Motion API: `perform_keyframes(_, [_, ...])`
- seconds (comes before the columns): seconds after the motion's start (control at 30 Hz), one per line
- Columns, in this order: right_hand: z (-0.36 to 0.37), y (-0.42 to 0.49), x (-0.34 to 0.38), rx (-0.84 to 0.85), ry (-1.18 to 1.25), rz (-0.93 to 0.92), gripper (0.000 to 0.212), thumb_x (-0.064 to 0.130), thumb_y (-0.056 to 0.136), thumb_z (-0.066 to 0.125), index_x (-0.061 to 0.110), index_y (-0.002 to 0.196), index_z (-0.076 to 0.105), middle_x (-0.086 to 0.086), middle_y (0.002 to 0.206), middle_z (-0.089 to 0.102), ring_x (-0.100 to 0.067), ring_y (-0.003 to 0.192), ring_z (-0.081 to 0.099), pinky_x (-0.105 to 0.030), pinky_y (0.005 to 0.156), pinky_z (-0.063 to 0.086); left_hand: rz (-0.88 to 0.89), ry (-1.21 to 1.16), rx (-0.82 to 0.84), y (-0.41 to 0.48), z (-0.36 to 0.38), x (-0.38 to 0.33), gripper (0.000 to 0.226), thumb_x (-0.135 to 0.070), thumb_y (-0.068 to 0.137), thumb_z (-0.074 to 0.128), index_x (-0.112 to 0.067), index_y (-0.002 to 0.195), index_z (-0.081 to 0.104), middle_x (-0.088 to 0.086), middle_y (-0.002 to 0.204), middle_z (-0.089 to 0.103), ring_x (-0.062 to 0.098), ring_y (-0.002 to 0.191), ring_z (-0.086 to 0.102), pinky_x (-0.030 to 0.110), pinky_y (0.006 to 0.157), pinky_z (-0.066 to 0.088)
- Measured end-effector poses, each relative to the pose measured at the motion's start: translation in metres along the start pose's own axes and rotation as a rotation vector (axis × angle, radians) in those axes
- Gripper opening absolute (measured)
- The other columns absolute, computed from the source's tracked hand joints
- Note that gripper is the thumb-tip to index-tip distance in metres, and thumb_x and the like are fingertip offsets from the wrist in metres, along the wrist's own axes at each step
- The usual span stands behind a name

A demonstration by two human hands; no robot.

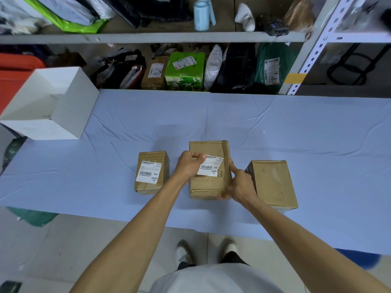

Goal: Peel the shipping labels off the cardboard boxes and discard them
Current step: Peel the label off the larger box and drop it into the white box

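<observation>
**Peeling the label on the middle box**

Three cardboard boxes sit in a row on the table (275, 123), which is covered in a pale blue cloth. I take the middle box (208, 182) as my landmark. My left hand (189, 166) is over its left top edge, and my grip there pinches the upper left corner of its label (209, 167) between thumb and fingers. The rest of the label lies on the box top; I cannot tell how much is lifted. My right hand (238, 183) clasps the right side of the middle box, fingers along the top edge and thumb low at the near corner, steadying it.

Just left of the middle box stands the left box (152, 172), its own label (149, 171) flat on top. Just right of it, behind my right hand, lies the right box (273, 182), its top bare brown. Far to the left and further back, a white bin (69, 106) stands open at the table's corner.
</observation>
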State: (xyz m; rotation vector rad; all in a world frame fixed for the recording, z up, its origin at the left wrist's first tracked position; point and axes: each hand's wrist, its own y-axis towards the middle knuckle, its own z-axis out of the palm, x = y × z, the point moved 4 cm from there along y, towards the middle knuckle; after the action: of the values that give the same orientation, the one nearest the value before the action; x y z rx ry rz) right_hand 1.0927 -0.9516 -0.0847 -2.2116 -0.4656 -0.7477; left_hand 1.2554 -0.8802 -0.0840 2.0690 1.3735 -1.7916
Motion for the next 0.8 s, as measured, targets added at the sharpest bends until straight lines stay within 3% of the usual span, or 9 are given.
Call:
perform_keyframes(0.13, [0.0007, 0.0004, -0.0011, -0.002, 0.013, 0.008, 0.13, 0.002, 0.052, 0.089, 0.027, 0.152, 0.011, 0.002, 0.099, 0.06, -0.022, 0.088, 0.062, -0.037, 0.081, 0.057, -0.004, -0.001, 0.007, 0.0005, -0.0004, 0.0007, 0.02, -0.024, 0.092, 0.063, -0.007, 0.101, 0.067, 0.01, 0.1, 0.073, 0.02, 0.092, 0.07, 0.032, 0.086, 0.054])
perform_keyframes(0.43, [0.0028, 0.0027, -0.0034, -0.011, 0.039, 0.014, 0.131, 0.002, 0.051, 0.089, 0.029, 0.152, 0.01, -0.002, 0.118, 0.061, -0.027, 0.1, 0.062, -0.044, 0.085, 0.056, -0.003, -0.008, 0.009, -0.0029, -0.002, -0.0031, 0.016, -0.024, 0.093, 0.062, -0.009, 0.099, 0.066, 0.008, 0.097, 0.072, 0.016, 0.084, 0.068, 0.025, 0.077, 0.053])
perform_keyframes(0.53, [0.0045, 0.0039, -0.0051, 0.001, 0.021, 0.017, 0.133, 0.003, 0.051, 0.09, 0.03, 0.152, 0.006, -0.003, 0.11, 0.064, -0.027, 0.095, 0.064, -0.043, 0.082, 0.057, -0.008, -0.007, 0.012, -0.0038, -0.0018, -0.0037, 0.019, -0.025, 0.093, 0.061, -0.008, 0.102, 0.065, 0.007, 0.095, 0.072, 0.013, 0.08, 0.067, 0.019, 0.068, 0.05])
perform_keyframes(0.67, [0.0045, 0.0054, -0.0063, -0.005, 0.015, 0.014, 0.13, 0.005, 0.054, 0.089, 0.029, 0.152, 0.006, -0.003, 0.108, 0.064, -0.027, 0.093, 0.064, -0.04, 0.08, 0.058, -0.005, -0.003, 0.018, -0.0048, -0.002, -0.004, 0.02, -0.025, 0.093, 0.061, -0.008, 0.102, 0.065, 0.01, 0.099, 0.073, 0.013, 0.082, 0.066, 0.019, 0.069, 0.048])
perform_keyframes(0.8, [0.004, 0.0051, -0.0064, -0.003, 0.013, -0.001, 0.126, 0.003, 0.057, 0.086, 0.029, 0.152, 0.008, -0.004, 0.096, 0.064, -0.022, 0.078, 0.058, -0.032, 0.068, 0.054, 0.0, 0.002, 0.013, -0.0075, -0.0021, -0.0066, 0.022, -0.024, 0.094, 0.06, -0.006, 0.105, 0.066, 0.005, 0.096, 0.07, 0.007, 0.078, 0.062, 0.009, 0.06, 0.044])
